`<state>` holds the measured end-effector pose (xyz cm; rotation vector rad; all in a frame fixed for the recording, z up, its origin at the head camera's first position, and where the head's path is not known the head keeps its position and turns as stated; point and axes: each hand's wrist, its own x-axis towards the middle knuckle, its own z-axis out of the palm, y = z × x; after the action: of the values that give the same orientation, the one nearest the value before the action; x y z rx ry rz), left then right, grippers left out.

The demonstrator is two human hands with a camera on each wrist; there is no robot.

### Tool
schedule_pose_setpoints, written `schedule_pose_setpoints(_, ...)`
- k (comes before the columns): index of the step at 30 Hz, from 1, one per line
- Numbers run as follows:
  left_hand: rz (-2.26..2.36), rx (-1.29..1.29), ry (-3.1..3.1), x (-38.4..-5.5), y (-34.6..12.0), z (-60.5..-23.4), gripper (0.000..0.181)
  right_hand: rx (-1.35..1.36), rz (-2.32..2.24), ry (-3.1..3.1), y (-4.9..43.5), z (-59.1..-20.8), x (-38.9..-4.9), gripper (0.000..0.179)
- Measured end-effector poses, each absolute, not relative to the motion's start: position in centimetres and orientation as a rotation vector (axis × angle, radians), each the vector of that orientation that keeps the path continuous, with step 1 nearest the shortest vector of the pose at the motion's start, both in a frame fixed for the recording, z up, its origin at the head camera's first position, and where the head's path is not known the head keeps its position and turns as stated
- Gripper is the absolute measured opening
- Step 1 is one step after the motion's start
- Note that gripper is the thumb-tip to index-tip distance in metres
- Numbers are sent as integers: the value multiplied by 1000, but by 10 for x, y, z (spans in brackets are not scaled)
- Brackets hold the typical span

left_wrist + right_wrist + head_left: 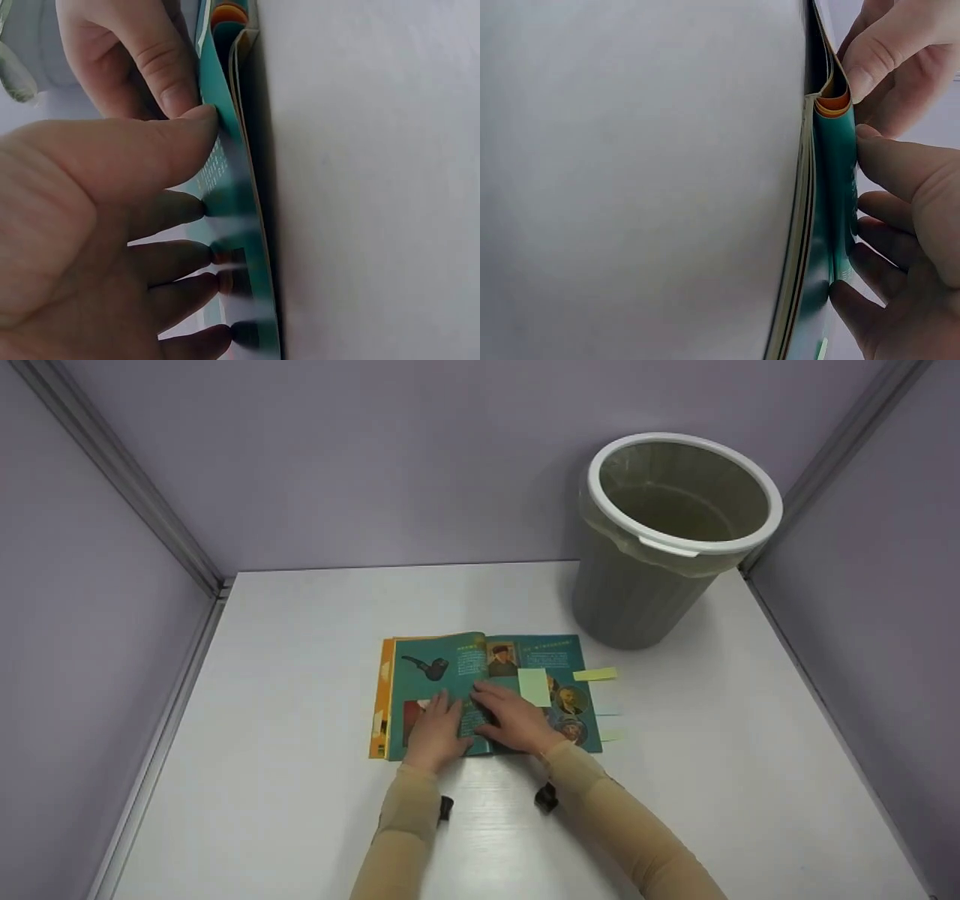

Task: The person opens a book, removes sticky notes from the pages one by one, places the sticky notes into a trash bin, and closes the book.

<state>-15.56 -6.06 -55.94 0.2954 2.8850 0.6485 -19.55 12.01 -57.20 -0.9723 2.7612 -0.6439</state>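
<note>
Magazine [465, 664]: lies open on the white table [285, 675], around its middle, teal pages facing up and curving near the fold.
Sleeves: beige, reaching in from the near edge; a small black object [546, 798] shows beside the right wrist, another [446, 808] beside the left.
Left hand [435, 741]: rests on the near part of the left page, fingers extended and fingertips touching the paper, gripping nothing.
Right hand [519, 721]: lies over the right page, relaxed fingers touching paper at the fold, thumb near the left thumb.
Right-edge tabs: pale green [613, 735], thin blue [608, 711], then yellow [595, 674], all sticking out.
Sticky note [534, 688]: pale green, on the right page.
Left page, far part: pipe picture [427, 667].
Bin [637, 600]: grey, white-rimmed, lined, standing far right.
Back wall [390, 465]: pale lilac.
</note>
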Motion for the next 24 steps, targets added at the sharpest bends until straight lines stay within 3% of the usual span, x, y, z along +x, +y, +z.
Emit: schedule_pose_setpoints(24,469,235,2953,-155,-43,-559,66,-1003,-686,2732,128,-571,-198,59)
